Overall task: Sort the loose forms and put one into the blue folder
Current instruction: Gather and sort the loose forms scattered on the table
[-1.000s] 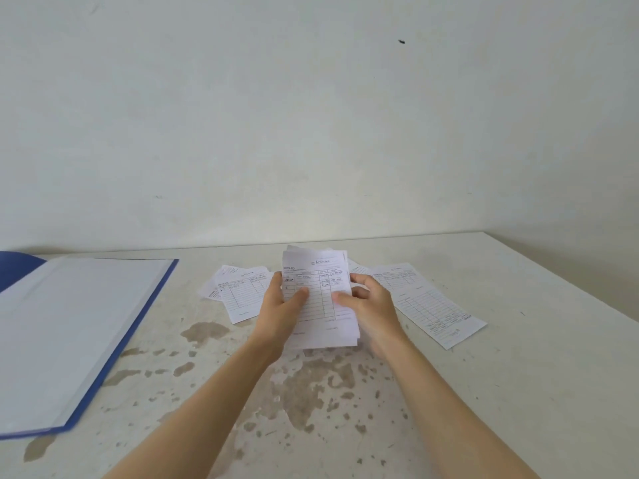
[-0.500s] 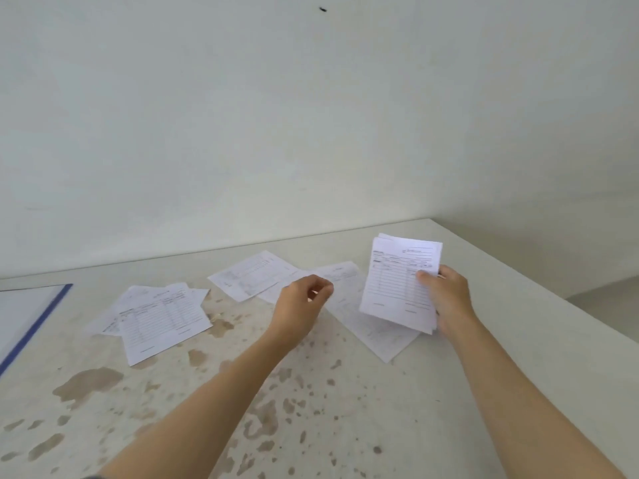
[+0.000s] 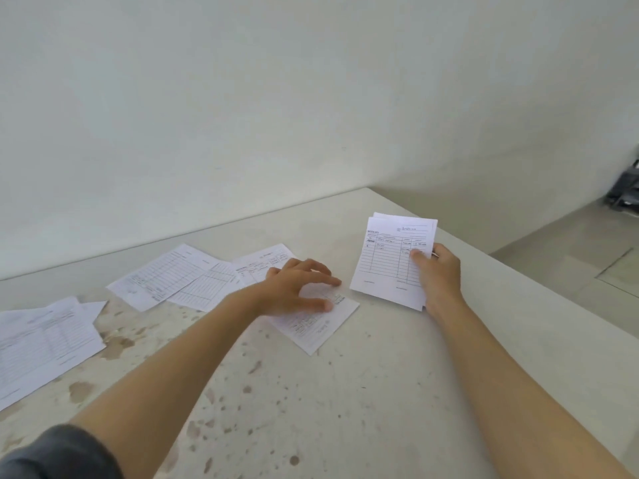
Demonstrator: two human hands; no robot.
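My right hand (image 3: 439, 274) grips a small stack of white printed forms (image 3: 387, 261), held up just above the table near its right edge. My left hand (image 3: 297, 288) rests flat with fingers spread on a loose form (image 3: 318, 326) lying on the table. More loose forms (image 3: 166, 278) lie spread behind and to the left of that hand, and another pile of forms (image 3: 45, 344) sits at the far left. The blue folder is out of view.
The stained white table (image 3: 345, 409) meets a plain wall at the back. Its right edge (image 3: 501, 271) drops to a tiled floor, where a dark object (image 3: 626, 191) stands at the far right.
The view has swung right and the blue folder has left the frame. My left hand let go of the stack, reached forward and came down open on a loose form.
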